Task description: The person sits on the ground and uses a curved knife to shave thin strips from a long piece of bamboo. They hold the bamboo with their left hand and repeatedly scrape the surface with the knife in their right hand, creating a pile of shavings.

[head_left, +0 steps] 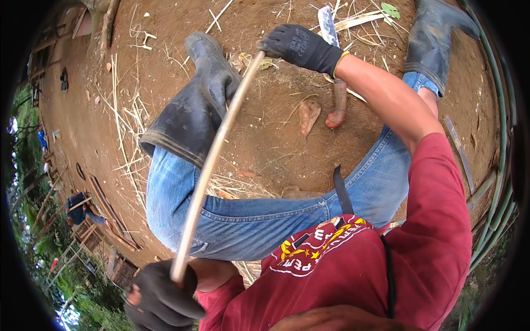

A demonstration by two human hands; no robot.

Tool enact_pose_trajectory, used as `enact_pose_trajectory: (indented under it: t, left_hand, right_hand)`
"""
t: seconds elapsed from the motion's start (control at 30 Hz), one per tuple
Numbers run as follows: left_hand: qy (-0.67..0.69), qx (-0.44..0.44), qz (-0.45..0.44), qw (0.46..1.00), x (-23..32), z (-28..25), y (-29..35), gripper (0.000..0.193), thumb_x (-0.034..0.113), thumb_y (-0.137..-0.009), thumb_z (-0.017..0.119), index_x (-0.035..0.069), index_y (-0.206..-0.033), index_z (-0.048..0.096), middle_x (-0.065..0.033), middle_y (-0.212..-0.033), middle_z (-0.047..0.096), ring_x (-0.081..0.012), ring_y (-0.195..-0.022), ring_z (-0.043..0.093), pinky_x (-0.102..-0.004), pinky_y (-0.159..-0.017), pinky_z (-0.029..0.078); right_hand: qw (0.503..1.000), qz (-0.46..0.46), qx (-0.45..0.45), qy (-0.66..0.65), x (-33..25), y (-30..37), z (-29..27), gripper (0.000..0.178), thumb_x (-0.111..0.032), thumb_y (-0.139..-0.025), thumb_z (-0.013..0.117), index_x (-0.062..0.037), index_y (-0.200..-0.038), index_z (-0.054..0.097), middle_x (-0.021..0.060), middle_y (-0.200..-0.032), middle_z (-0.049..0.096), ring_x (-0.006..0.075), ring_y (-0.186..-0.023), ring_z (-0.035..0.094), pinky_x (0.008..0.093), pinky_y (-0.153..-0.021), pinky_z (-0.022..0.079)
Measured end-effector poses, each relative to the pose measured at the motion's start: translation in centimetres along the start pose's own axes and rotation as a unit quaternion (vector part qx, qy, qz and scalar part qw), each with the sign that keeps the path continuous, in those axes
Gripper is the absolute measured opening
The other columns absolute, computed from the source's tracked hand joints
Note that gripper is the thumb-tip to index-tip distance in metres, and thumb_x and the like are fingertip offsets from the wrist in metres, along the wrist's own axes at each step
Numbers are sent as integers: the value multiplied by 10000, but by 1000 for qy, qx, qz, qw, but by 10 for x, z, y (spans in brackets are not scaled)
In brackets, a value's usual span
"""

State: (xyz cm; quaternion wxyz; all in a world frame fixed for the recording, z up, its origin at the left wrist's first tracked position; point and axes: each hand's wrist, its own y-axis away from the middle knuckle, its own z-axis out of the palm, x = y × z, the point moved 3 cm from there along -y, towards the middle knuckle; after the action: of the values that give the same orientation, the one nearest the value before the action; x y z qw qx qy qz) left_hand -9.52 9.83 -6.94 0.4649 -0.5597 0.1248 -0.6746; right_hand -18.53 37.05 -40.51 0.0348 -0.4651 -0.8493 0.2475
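A long, pale, slightly bowed strip that looks like split bamboo [218, 143] runs between my two gloved hands, across my left leg. My left hand [164, 295], in a black glove, is closed around its near end at the lower left. Up at the far end, my right hand [298, 47], also gloved in black, has its fingers closed on the strip's tip. A machete lies on the dirt by my right wrist, its grey blade [327, 25] beyond the forearm and its curved brown handle [338, 105] on the near side. My forearm hides the part between.
My bent left leg in jeans [171, 204] and black rubber boots [187, 116] frame the ground. Pale shavings [130, 121] litter the dirt. Green poles [503, 160] lie along the right edge, near a flat grey strip [461, 154]. Another person [83, 208] is far left.
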Motion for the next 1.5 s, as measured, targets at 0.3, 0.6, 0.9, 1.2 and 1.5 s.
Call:
enact_pose_trajectory:
  t: [0.3, 0.6, 0.9, 1.2, 1.5]
  left_hand:
    - [-182, 252, 5, 950, 14, -45, 0, 239, 331, -770, 621, 101, -709, 596, 22, -379, 407, -93, -352, 316, -222, -548, 320]
    - [-291, 277, -52, 914, 18, -45, -11, 304, 333, -838, 539, 52, -723, 563, 6, -388, 378, -117, -427, 309, -270, -625, 328]
    - [-265, 229, -109, 930, 18, -51, -24, 387, 351, -927, 433, 106, -627, 424, -23, -398, 364, -133, -434, 311, -318, -649, 339]
    - [-216, 222, -144, 940, 19, -56, -29, 413, 370, -916, 417, 117, -591, 386, -28, -419, 303, -149, -459, 295, -356, -782, 352]
    - [-257, 228, -121, 931, 12, -50, -43, 368, 355, -918, 435, 114, -640, 432, -10, -416, 344, -128, -434, 311, -281, -636, 357]
  right_hand:
    - [996, 13, -77, 39, 7, -29, -5, 249, -239, -864, 600, -77, -1053, 593, 55, -886, 610, 220, -884, 629, 350, -784, 516]
    - [998, 38, -57, 14, 12, -39, 7, 232, -259, -868, 599, -94, -1028, 572, 78, -854, 612, 252, -766, 653, 394, -685, 527]
    - [992, 19, -99, -81, 34, -50, 16, 372, -191, -878, 594, -106, -1236, 539, 125, -995, 636, 318, -841, 663, 412, -711, 537]
    - [991, 53, -102, -66, 32, -44, 20, 330, -219, -901, 571, -95, -1207, 565, 136, -1080, 633, 339, -936, 659, 457, -799, 524]
    - [994, 79, -46, -56, 33, -42, 21, 328, -265, -891, 587, -69, -1154, 582, 141, -1001, 671, 330, -909, 666, 453, -795, 526]
